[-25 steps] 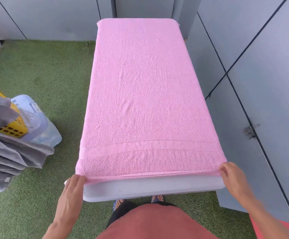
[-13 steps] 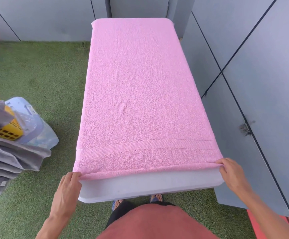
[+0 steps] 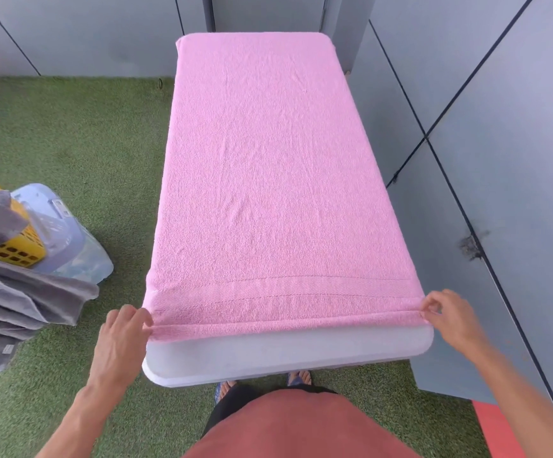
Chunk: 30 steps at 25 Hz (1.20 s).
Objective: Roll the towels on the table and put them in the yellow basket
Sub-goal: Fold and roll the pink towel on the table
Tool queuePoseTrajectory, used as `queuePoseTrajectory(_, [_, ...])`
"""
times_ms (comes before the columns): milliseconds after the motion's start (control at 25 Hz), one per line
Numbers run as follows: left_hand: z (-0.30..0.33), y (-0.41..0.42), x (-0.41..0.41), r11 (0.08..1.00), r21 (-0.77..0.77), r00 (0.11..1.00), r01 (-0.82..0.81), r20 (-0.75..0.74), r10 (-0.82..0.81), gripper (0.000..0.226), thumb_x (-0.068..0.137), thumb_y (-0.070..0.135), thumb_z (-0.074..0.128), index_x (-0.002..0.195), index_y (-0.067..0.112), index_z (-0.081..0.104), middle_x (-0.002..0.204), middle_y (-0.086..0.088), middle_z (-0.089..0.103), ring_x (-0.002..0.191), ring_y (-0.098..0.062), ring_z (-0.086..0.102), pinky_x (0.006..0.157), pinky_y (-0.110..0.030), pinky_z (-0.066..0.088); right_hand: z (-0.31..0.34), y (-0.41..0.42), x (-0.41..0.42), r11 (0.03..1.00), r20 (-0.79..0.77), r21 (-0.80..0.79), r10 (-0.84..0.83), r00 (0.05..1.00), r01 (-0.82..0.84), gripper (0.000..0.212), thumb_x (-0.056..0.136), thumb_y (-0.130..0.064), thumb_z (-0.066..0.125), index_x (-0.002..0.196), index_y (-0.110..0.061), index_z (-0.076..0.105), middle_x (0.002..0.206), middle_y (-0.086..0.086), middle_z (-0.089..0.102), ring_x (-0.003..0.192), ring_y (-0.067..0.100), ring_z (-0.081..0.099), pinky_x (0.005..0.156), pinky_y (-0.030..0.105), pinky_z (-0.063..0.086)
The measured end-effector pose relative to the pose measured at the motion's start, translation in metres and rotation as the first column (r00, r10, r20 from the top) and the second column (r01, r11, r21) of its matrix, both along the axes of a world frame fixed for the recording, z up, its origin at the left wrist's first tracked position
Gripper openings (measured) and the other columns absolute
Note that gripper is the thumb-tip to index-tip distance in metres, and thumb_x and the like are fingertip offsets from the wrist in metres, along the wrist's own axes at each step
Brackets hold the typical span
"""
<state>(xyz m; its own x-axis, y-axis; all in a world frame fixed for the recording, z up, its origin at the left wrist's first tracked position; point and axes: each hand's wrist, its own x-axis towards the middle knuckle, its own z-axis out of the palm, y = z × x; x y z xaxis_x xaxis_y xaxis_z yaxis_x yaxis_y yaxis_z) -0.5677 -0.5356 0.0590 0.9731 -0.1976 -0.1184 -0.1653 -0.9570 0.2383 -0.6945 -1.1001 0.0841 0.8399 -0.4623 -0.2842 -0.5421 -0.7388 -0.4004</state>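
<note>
A pink towel (image 3: 268, 180) lies spread flat along the white table (image 3: 285, 355), covering nearly all of it. Its near edge is turned over into a thin first fold. My left hand (image 3: 119, 342) pinches that folded edge at the near left corner. My right hand (image 3: 450, 317) pinches the same edge at the near right corner. The yellow basket (image 3: 10, 249) stands on the grass at the far left, partly hidden under grey towels (image 3: 14, 299) draped over it.
A pale blue plastic container (image 3: 63, 239) sits beside the basket. Green artificial grass (image 3: 70, 153) covers the floor left of the table. Grey wall panels (image 3: 483, 160) stand close along the table's right side and behind it. A red surface (image 3: 513, 431) shows at bottom right.
Both hands have moved forward along the table, turning the towel's near edge over onto itself. More bare white table now shows in front of the towel.
</note>
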Motion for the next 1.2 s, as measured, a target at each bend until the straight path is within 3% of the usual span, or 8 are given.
queuePoseTrajectory(120, [-0.009,-0.008,-0.027,0.996,-0.067,0.999,-0.053,-0.017,0.052,0.022,0.08,-0.012,0.058,0.086,0.01,0.059,0.088,-0.001,0.053,0.079,-0.02,0.046,0.056,-0.036,0.048,-0.009,0.025,-0.022,0.994,0.08,-0.096,0.059,0.995,-0.051,0.026,0.08,0.009,0.063,0.081,-0.017,0.062,0.081,-0.001,0.053,0.074,0.021,0.055,0.067,0.03,0.041])
queuePoseTrajectory(280, [-0.018,-0.02,-0.043,0.995,-0.085,0.999,-0.047,0.016,0.048,0.04,0.07,-0.018,0.057,0.102,0.005,0.052,0.105,-0.016,0.049,0.088,-0.029,0.044,0.067,-0.045,0.052,-0.019,0.034,-0.04,0.977,0.02,-0.187,0.107,0.994,-0.101,0.038,0.076,0.001,0.072,0.111,-0.006,0.063,0.11,0.009,0.055,0.105,0.029,0.048,0.097,0.042,0.04])
queuePoseTrajectory(520, [-0.015,-0.015,-0.027,0.993,-0.112,0.999,-0.045,0.012,0.047,0.04,0.081,-0.008,0.058,0.115,0.011,0.047,0.108,-0.015,0.041,0.086,-0.026,0.038,0.066,-0.042,0.049,-0.028,0.02,-0.02,0.98,0.023,-0.17,0.107,0.994,-0.101,0.03,0.081,0.008,0.06,0.102,-0.013,0.063,0.103,0.005,0.054,0.102,0.027,0.049,0.088,0.03,0.034])
queuePoseTrajectory(720, [-0.017,-0.001,-0.036,0.998,-0.055,0.999,0.018,0.027,-0.017,0.051,0.071,-0.023,0.059,0.116,0.002,0.055,0.103,-0.014,0.056,0.089,-0.03,0.052,0.069,-0.04,0.05,-0.032,0.012,-0.034,0.975,0.023,-0.196,0.112,0.993,-0.106,0.028,0.088,0.009,0.053,0.107,-0.005,0.067,0.101,0.009,0.062,0.1,0.03,0.053,0.085,0.032,0.036])
queuePoseTrajectory(840, [-0.009,0.016,-0.026,0.987,-0.14,0.993,0.083,-0.068,-0.094,0.054,0.067,-0.02,0.065,0.113,0.007,0.062,0.099,-0.007,0.063,0.09,-0.028,0.059,0.071,-0.036,0.048,-0.024,-0.008,-0.035,0.985,-0.017,-0.099,0.143,0.99,-0.144,0.022,0.089,0.004,0.057,0.104,-0.007,0.069,0.095,0.006,0.066,0.094,0.029,0.061,0.077,0.033,0.039])
queuePoseTrajectory(960, [-0.001,0.014,0.001,0.966,-0.222,0.964,-0.131,-0.256,0.072,0.02,0.091,0.004,0.058,0.108,0.011,0.066,0.096,-0.004,0.068,0.083,-0.02,0.062,0.072,-0.031,0.047,-0.008,-0.015,-0.017,0.994,-0.092,0.064,0.091,0.992,-0.085,0.018,0.086,-0.003,0.065,0.095,-0.019,0.067,0.086,-0.003,0.069,0.084,0.018,0.065,0.069,0.026,0.042])
queuePoseTrajectory(1040, [-0.002,0.008,0.018,0.948,-0.207,0.932,-0.242,-0.321,0.167,0.015,0.091,0.012,0.06,0.106,0.013,0.062,0.096,-0.005,0.068,0.079,-0.021,0.063,0.07,-0.034,0.05,-0.004,-0.014,0.001,0.994,-0.064,0.106,-0.021,0.998,0.028,0.016,0.081,-0.006,0.072,0.083,-0.02,0.065,0.079,-0.003,0.068,0.078,0.018,0.064,0.064,0.021,0.041])
queuePoseTrajectory(1200, [-0.005,-0.002,0.017,0.977,-0.094,0.979,-0.192,-0.081,0.185,0.011,0.083,0.002,0.067,0.093,0.008,0.064,0.093,-0.011,0.058,0.086,-0.029,0.05,0.072,-0.038,0.043,-0.012,0.001,0.01,0.993,0.062,-0.099,-0.056,0.996,0.062,0.022,0.075,0.0,0.073,0.07,-0.018,0.063,0.079,0.005,0.054,0.074,0.024,0.055,0.071,0.029,0.034])
